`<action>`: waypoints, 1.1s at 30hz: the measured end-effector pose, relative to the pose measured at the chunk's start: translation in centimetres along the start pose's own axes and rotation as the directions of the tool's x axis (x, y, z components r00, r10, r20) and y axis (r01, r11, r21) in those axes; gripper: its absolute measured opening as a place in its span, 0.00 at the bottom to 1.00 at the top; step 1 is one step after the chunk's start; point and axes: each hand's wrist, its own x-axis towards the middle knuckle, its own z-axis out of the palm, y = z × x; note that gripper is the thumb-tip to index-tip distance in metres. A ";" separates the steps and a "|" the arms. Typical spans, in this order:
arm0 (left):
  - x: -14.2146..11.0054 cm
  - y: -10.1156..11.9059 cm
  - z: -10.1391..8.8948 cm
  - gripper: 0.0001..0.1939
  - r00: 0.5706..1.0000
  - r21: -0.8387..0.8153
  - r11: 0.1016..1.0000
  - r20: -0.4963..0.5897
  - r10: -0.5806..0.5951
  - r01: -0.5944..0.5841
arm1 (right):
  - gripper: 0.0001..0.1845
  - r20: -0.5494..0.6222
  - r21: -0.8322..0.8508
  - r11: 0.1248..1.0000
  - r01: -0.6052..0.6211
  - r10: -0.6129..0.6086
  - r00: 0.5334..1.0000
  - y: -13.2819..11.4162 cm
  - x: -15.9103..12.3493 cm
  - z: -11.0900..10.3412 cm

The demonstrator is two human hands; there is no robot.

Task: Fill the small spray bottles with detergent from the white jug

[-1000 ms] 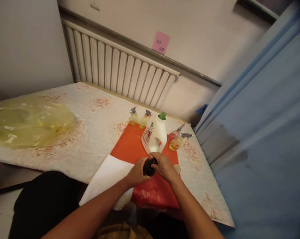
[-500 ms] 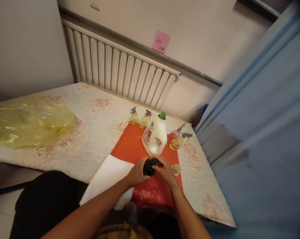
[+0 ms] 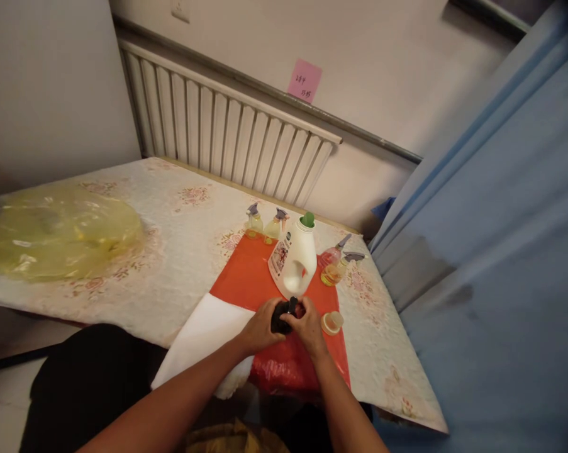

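Note:
A black pump bottle is between my hands, over the red sheet. My left hand wraps round its body from the left. With fingers bent, my right hand grips the pump head at the top. The lower part of the bottle is hidden by my hands. Just beyond them stands a white detergent jug with a green piece in its mouth. To the right of my right hand lies a pale cap.
Two spray bottles stand left of the jug, and a pink one and a yellow one stand right. A white cloth covers the near-left part. A yellow plastic bag lies far left; a blue curtain hangs right.
My right hand has shifted slightly left and turned, and the pump's spout has swung from pointing right to pointing away. The pale cap shows more fully. My left hand stays in place.

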 end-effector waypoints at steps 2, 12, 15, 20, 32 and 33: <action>0.0 -0.1 0.1 0.44 1.000 0.002 1.000 0.000 0.002 -0.002 | 0.19 0.043 0.017 0.999 0.035 -0.036 0.998 -0.1 0.0 -0.4; 0.2 0.7 -0.3 0.39 1.000 -0.019 1.000 -0.001 0.023 -0.023 | 0.15 -0.043 -0.055 0.998 0.002 -0.004 0.999 0.6 -0.2 0.5; 0.3 0.6 -0.4 0.40 1.000 -0.030 0.999 0.004 0.017 -0.017 | 0.24 -0.016 -0.058 0.998 0.026 -0.027 0.999 0.7 -0.3 0.4; -0.1 0.1 -0.8 0.48 0.996 -0.009 1.000 0.079 0.029 -0.028 | 0.32 0.076 -0.048 0.997 0.067 -0.063 0.995 0.9 -1.3 0.4; -3.6 -2.0 -5.8 0.10 0.993 0.622 0.782 -0.066 0.093 -0.032 | 0.17 0.053 -0.020 1.000 0.018 -0.017 0.998 0.6 -1.5 1.5; -3.6 -2.1 -5.9 0.09 0.996 0.645 0.764 -0.052 0.076 -0.025 | 0.16 0.048 -0.014 1.000 0.020 -0.019 0.999 0.5 -1.5 1.5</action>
